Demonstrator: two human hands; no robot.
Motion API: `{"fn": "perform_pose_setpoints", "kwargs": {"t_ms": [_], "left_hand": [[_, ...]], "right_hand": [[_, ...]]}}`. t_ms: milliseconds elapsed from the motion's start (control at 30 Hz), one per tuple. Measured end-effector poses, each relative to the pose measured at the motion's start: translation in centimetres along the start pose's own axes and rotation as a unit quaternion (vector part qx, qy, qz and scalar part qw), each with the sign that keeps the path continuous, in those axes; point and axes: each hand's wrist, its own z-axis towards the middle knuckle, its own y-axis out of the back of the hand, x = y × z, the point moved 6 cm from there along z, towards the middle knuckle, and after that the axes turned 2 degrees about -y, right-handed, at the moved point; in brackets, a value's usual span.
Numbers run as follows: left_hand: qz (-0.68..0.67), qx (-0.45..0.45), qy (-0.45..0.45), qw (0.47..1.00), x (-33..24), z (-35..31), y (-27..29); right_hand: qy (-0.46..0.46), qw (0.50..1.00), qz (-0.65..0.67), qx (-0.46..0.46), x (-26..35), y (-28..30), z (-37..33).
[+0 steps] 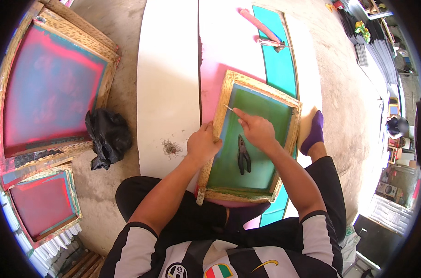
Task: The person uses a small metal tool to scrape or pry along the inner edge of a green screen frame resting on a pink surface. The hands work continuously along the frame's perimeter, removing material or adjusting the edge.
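Note:
A wooden screen-printing frame (261, 85) with green mesh (261, 109) lies tilted on the boards in front of me. My left hand (202, 144) is closed around its left rail. My right hand (257, 129) grips a thin-shafted tool (228, 108), its handle hidden in my fingers; the shaft's tip is at the inner side of the left rail. Black-handled pliers (243, 157) rest on the mesh below my right hand. Left of the frame, a small heap of thin dark bits (171, 147), perhaps staples, sits on the white board.
Beyond the frame lie a long red-handled tool (259, 25) and a smaller, pale-handled one (269, 43) on a turquoise strip (277, 69). Two pink-stained screen frames (53, 88) stand at left, beside a black plastic bag (109, 138). My socked foot (314, 134) is right of the frame.

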Motion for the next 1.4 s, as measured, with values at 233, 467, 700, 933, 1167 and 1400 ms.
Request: {"fn": "perform_pose_setpoints", "kwargs": {"t_ms": [233, 467, 700, 933, 1167, 1400], "left_hand": [[0.008, -0.006, -0.01, 1.0, 0.0, 0.1, -0.1], [0.007, -0.013, -0.026, 1.0, 0.3, 0.0, -0.4], [0.024, 0.013, -0.023, 0.999, -0.5, 0.1, -0.4], [0.022, -0.007, -0.025, 0.999, 0.3, 0.1, -0.5], [0.017, -0.026, -0.035, 0.999, 0.4, 0.1, -0.4], [0.021, 0.007, -0.016, 1.0, -0.8, 0.3, -0.1]], "right_hand": [[0.016, 0.999, -0.039, -0.001, 0.7, -0.7, -0.1], [0.051, 0.984, -0.169, 0.018, 1.9, -0.4, -0.2], [0.022, 0.995, 0.074, 0.061, -0.3, -2.0, 0.7], [-0.041, 0.994, -0.011, 0.103, 1.2, -1.3, 0.4], [0.027, 0.993, 0.101, 0.06, -0.3, -3.2, 1.1], [0.028, 0.975, 0.206, 0.075, -2.3, -2.9, 1.6]]}}
